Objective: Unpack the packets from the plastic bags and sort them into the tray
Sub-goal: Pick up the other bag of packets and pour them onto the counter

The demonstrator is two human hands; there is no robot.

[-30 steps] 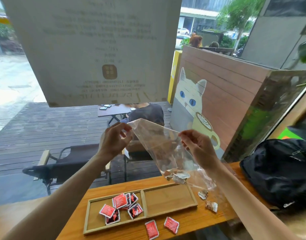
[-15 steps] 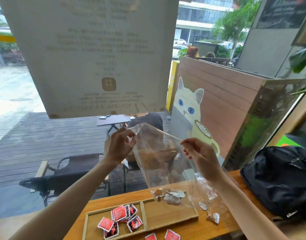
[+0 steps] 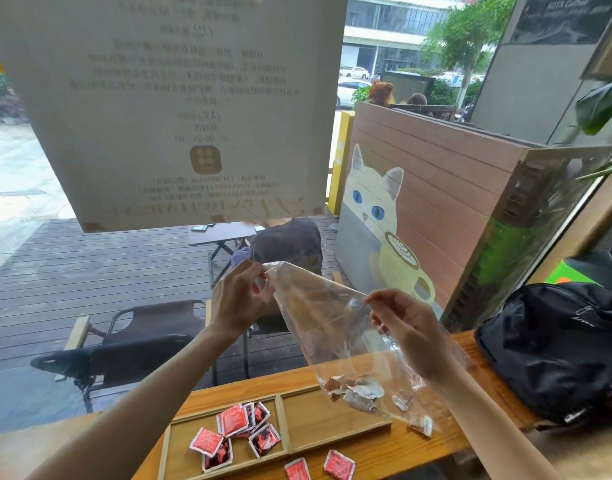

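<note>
The person held a clear, crinkled plastic bag (image 3: 327,327) up in the air above the long wooden counter (image 3: 335,455), both bare arms raised. The left hand (image 3: 238,299) had its fingers closed in a pinch on the bag's upper left corner, and the right hand (image 3: 410,327) pinched the top edge lower down to the right, so the bag hung slanted. A few pale, brownish packets (image 3: 358,393) sat bunched in its lowest corner, over the right, empty compartment of the shallow two-part wooden tray (image 3: 283,431). The left compartment held a loose heap of red square packets (image 3: 240,431). Two more red packets (image 3: 320,465) lay on the counter just in front of the tray, and two small pale packets (image 3: 422,425) lay beside its right end. A black backpack (image 3: 553,348) rested at the counter's far right.
</note>
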